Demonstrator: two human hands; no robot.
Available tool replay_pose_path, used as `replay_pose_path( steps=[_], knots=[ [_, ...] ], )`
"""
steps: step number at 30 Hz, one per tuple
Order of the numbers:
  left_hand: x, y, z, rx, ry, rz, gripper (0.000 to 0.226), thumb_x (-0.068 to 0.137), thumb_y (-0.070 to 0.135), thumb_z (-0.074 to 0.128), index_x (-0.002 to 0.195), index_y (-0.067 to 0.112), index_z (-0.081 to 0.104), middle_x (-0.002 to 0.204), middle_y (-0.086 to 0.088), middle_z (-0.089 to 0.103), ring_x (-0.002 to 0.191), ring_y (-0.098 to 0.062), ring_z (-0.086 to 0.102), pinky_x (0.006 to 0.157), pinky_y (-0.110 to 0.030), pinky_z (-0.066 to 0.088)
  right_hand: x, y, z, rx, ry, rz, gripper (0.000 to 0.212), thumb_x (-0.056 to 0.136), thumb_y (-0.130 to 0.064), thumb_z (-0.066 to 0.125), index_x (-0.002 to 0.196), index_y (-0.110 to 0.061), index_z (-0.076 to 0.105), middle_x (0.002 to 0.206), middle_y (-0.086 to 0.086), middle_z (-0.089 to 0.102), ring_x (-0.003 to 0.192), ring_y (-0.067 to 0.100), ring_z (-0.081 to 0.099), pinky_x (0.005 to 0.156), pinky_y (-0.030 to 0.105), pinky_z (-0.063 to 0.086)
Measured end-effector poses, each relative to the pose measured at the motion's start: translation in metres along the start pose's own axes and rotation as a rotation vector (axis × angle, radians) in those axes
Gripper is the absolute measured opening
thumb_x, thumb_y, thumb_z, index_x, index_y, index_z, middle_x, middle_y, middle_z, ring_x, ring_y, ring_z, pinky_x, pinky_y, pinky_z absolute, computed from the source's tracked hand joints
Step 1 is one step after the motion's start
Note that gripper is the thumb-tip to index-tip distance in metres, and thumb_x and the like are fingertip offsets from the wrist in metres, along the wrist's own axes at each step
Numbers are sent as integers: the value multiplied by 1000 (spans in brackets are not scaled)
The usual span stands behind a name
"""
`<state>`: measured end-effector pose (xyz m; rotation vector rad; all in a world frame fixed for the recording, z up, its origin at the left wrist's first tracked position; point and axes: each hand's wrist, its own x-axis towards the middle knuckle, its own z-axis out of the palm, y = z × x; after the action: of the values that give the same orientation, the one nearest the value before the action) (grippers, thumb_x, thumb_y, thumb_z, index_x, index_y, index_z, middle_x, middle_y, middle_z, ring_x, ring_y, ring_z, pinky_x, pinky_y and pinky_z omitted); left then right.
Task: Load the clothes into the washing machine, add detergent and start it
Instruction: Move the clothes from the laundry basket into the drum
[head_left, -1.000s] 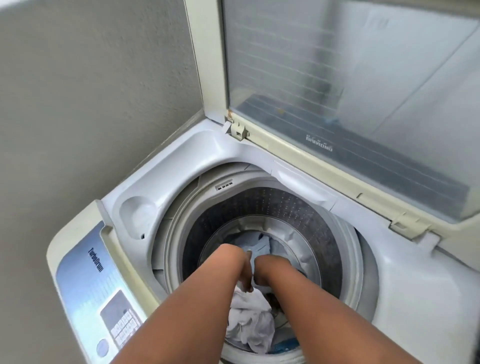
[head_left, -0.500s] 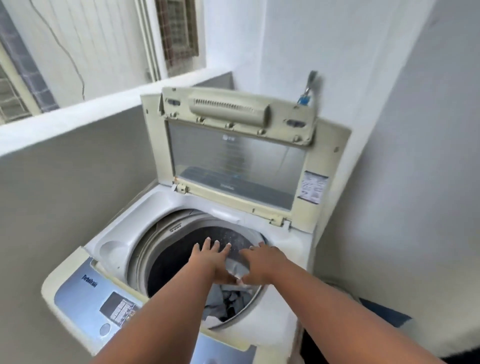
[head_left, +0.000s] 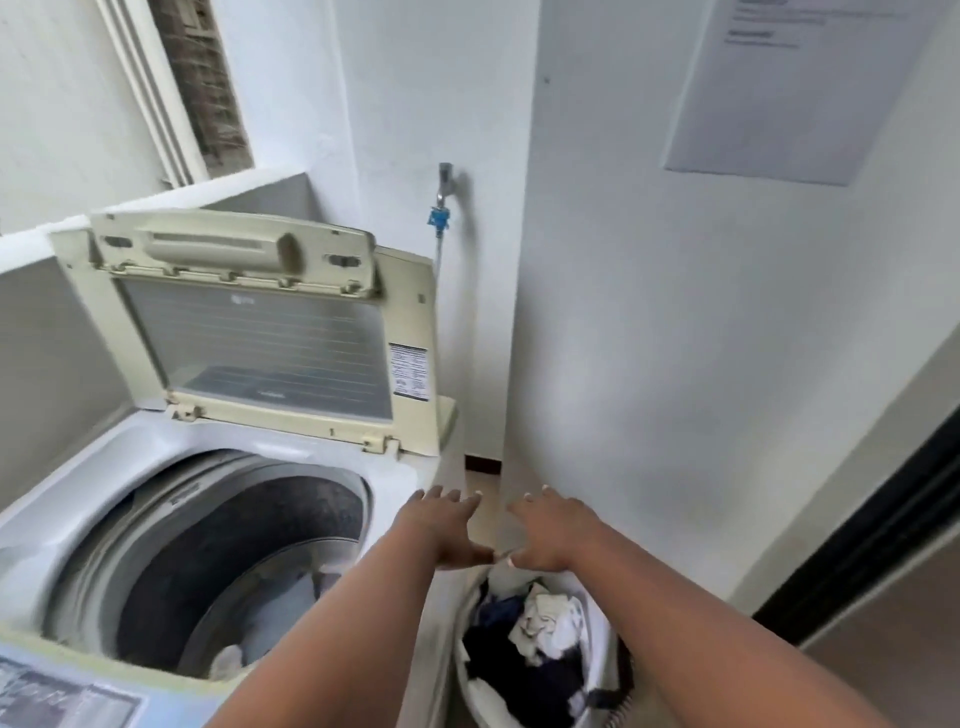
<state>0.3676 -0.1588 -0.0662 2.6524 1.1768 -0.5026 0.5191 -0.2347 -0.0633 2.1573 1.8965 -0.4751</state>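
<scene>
The top-loading washing machine stands at the left with its cream lid raised. Pale clothes lie deep in its dark drum. To its right, on the floor, a white laundry basket holds dark and white clothes. My left hand and my right hand hover side by side above the basket, past the machine's right edge. Both are empty with fingers spread.
A tap with a blue hose fitting sticks out of the white wall behind the machine. The control panel is at the machine's near edge. A paper sheet hangs on the right wall, and a dark doorway edge runs at the far right.
Both hands have come up out of the drum, leaving the clothes inside, and swung right to hover over the laundry basket. My view has turned right and pulled back.
</scene>
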Motion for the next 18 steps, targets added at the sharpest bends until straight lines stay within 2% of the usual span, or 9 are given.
replay_pose_path(
  steps=[4,8,18],
  knots=[
    [30,60,40,10,-67,12,98,79,74,45,153,26,4,161,-5,7,148,-29,1,119,-45,1,-5,59,34,24,-53,7,73,81,-51,57,145,-26,31,146,5,41,138,28,29,105,46,36],
    [50,90,67,-21,-109,58,98,79,73,46,153,27,-1,161,-5,1,148,-28,-4,119,-44,-4,5,99,68,84,-129,24,72,84,-45,55,147,-24,30,148,6,41,138,29,30,105,43,35],
    [142,47,166,-63,-385,-81,109,75,71,53,152,23,-8,161,-8,-4,147,-30,-4,119,-44,0,85,129,169,139,-347,21,70,83,-46,53,145,-23,29,146,6,40,137,31,29,103,48,37]
  ],
)
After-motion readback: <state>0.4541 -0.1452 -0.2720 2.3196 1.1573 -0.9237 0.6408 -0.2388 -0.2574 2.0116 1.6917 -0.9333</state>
